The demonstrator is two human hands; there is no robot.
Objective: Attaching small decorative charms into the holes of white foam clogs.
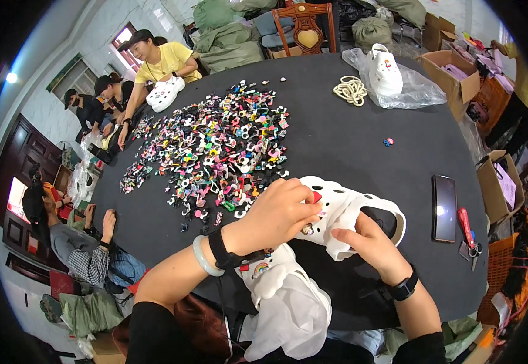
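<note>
My right hand (370,246) grips a white clog (352,203) by its strap and side, holding it over the near part of the black table. Closed in a pinch, my left hand (279,212) holds a small red shoe charm (317,197) against the holed top of that clog. A charm with a small figure (308,229) sits on the clog just below my left fingers. Closer to me stands a second white clog (274,266), with a rainbow charm and other charms on it and white wrapping (294,315) at its opening.
A wide heap of colourful charms (215,145) covers the table's left-middle. At right are a phone (443,209), a red-handled tool (463,219) and small scissors (475,250). Farther back lie coiled cord (350,91) and a white clog (385,73) on plastic. People sit along the left.
</note>
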